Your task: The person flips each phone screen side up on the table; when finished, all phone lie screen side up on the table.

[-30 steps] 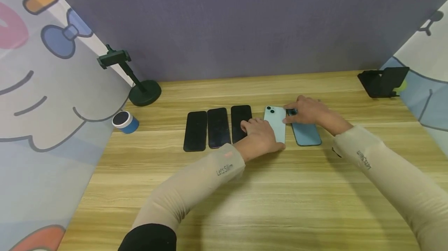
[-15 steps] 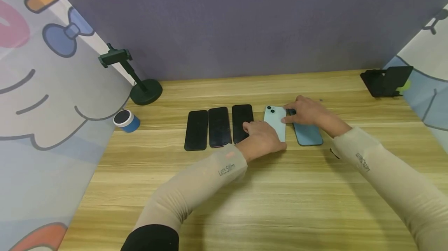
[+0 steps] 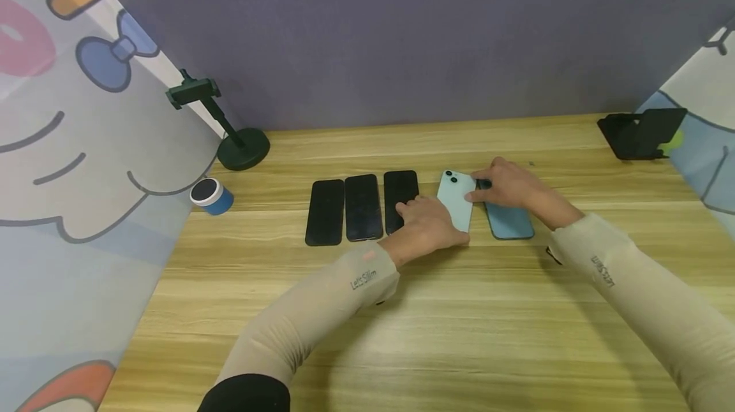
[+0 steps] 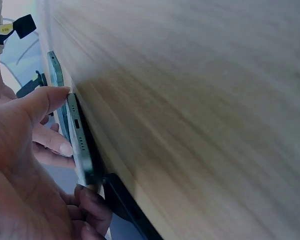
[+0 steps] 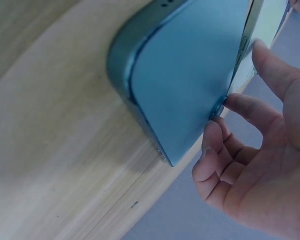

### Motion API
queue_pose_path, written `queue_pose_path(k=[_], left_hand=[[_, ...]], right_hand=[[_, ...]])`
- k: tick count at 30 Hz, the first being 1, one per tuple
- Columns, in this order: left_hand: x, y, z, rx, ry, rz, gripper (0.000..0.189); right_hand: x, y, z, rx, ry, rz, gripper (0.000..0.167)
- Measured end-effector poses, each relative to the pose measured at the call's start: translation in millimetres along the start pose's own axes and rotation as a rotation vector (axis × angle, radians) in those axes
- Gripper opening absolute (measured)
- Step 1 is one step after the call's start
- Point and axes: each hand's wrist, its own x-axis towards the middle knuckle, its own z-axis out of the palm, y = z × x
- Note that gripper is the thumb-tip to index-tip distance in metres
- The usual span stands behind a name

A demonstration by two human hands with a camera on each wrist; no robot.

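A mint phone (image 3: 455, 200) lies back up, its top leaning slightly right. My left hand (image 3: 423, 224) grips its lower part; in the left wrist view the thumb (image 4: 52, 97) is at one corner of the bottom edge, with curled fingers at the other. My right hand (image 3: 508, 183) reaches over the top of a blue phone (image 3: 509, 222). Its thumb (image 5: 267, 62) touches the mint phone's near side, and the index fingertip is by the blue phone's camera. Left of the mint phone, a black phone (image 3: 400, 189) is partly hidden by my left hand.
Two more black phones (image 3: 325, 211) lie in the row to the left. A dark green stand (image 3: 241, 147) is at the back left, near a blue and white jar (image 3: 214, 197). A black folding stand (image 3: 640, 133) is at the back right. A grey panel (image 3: 402, 42) borders the wooden table (image 3: 459, 329).
The mint phone has turned slightly clockwise, its top now leaning right. Both hands stay by it. The head view has shifted a little.
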Motion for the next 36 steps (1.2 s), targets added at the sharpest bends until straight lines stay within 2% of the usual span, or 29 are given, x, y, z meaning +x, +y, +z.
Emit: queue_pose_path(k=[5, 8, 16, 20, 25, 30, 36], left_hand=[[-0.7, -5.6, 4.5, -0.095, 0.080, 0.032, 0.100], [-0.5, -10.1, 5.3, -0.177, 0.103, 0.072, 0.087], [-3.0, -33.4, -4.6, -0.464, 0.051, 0.155, 0.049], [-4.5, -39.8, -7.2, -0.535, 0.053, 0.206, 0.042], [-5.6, -40.9, -7.6, -0.580, 0.050, 0.225, 0.042], [-5.7, -41.0, -6.5, -0.558, 0.060, 0.220, 0.039], [-5.2, -39.9, -5.2, -0.548, 0.092, 0.225, 0.035]], right_hand=[[-0.8, 1.1, -1.4, 0.049, -0.003, -0.004, 0.074], [-1.6, 3.8, -0.5, 0.077, -0.004, -0.003, 0.073], [-1.6, 3.1, 0.3, 0.129, 0.004, 0.003, 0.072], [-1.1, 2.0, 0.2, 0.128, 0.012, 0.016, 0.072], [-1.0, -1.6, -0.9, 0.141, 0.007, 0.056, 0.071], [-1.0, -8.8, -7.0, 0.187, -0.040, 0.094, 0.070], [3.1, -16.3, -22.8, 0.263, -0.116, 0.177, 0.082]])
